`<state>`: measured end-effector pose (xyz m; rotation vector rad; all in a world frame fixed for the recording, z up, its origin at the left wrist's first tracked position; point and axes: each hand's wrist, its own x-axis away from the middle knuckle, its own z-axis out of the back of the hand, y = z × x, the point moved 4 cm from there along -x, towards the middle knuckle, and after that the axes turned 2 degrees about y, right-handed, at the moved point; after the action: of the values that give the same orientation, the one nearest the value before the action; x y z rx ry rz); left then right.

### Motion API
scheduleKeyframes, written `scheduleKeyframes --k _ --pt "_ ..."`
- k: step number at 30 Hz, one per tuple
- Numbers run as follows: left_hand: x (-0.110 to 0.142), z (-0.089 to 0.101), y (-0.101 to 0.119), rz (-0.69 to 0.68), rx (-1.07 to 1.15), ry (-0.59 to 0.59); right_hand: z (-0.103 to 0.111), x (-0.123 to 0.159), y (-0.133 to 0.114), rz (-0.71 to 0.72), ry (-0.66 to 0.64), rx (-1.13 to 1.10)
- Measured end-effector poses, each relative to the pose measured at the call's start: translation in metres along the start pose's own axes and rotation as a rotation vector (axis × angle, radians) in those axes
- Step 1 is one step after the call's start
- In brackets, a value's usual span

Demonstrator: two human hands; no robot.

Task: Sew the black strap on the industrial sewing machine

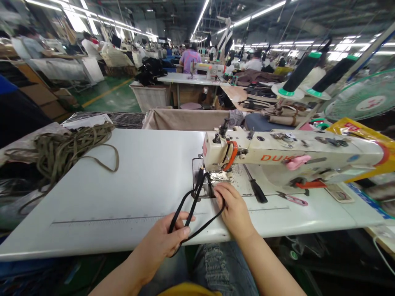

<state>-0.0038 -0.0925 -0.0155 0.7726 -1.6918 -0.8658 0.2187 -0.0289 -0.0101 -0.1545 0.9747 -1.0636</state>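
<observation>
Nearest, the left hand [160,242] has its grip closed on a black strap [188,211], pinching a loop of it at the near edge of the table [123,185]. Just beyond, the right hand [233,205] lies flat, fingers pressing the same strap down right in front of the sewing machine [277,154]; it clamps nothing, the fingers resting extended on strap and table. The strap runs from the left hand up to the foot of the machine, where its far end sits under the needle area.

By the look of it, the step in hand is feeding the strap under the foot, one hand guiding slack and the other steadying it. The next move likely calls for keeping the strap flat and straight while fingertips stay clear of the needle.

Counted: one black strap, one sewing machine, two hands. Right of the machine's foot lie one screwdriver [256,187] and one pair of pink snips [293,199]. Left of the machine, well apart, is one heap of olive webbing [61,150]. Behind the machine stand two black thread cones [300,72], and farther right one fan [365,96]. Beyond, other people sit at other tables.
</observation>
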Motion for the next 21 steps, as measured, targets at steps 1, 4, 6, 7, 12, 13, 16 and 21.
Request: scheduleKeyframes --k 1,4,6,7,12,13,16,21 --pt "0.0 0.0 0.0 0.002 -0.015 -0.004 0.0 0.002 -0.001 0.011 -0.002 0.007" --pt "0.0 0.002 -0.002 0.008 -0.029 -0.018 0.009 0.013 -0.009 0.069 -0.008 0.007" --pt "0.0 0.003 -0.005 0.014 -0.02 -0.016 0.018 0.021 -0.017 0.131 -0.026 0.021" --pt "0.0 0.004 -0.007 0.015 -0.015 -0.01 0.022 0.024 -0.021 0.166 -0.045 0.034" --pt "-0.001 0.007 -0.012 0.031 0.006 -0.002 0.024 0.036 -0.034 0.26 -0.146 0.131" --pt "-0.001 0.006 -0.012 0.04 0.004 -0.007 0.023 0.037 -0.035 0.26 -0.159 0.147" --pt "0.001 0.004 -0.011 0.069 0.002 -0.014 0.019 0.036 -0.035 0.257 -0.196 0.18" --pt "0.003 0.002 -0.01 0.094 -0.025 0.003 0.017 0.032 -0.029 0.242 -0.223 0.185"
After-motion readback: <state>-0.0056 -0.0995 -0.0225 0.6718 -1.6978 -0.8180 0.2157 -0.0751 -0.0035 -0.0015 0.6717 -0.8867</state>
